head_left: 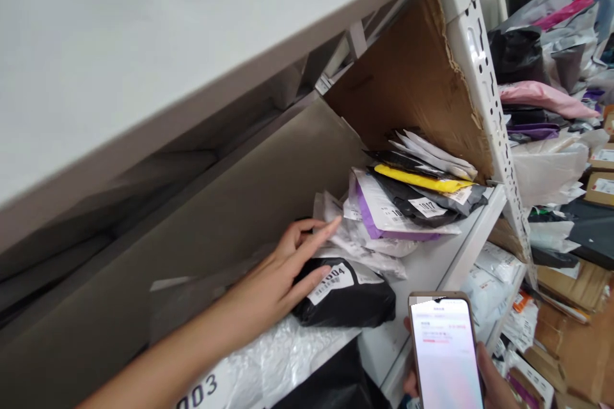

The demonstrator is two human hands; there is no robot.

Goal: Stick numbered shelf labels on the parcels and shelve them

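Observation:
My left hand reaches in from the lower left across a shelf, fingers stretched out and apart. It rests over a black plastic parcel with a white number label, the thumb lying along the label. The index fingertip reaches the clear and white plastic mailers behind it. At the lower right, my right hand holds a smartphone upright, its lit screen facing me; the screen text is too small to read. Beneath my left forearm lie a white bubble-wrap parcel and another black parcel.
A stack with a yellow mailer and a dark mailer marked 1017 sits farther along the shelf. Cardboard lines the shelf end beside a white perforated post. An upper shelf overhangs. Many bagged parcels are piled at right.

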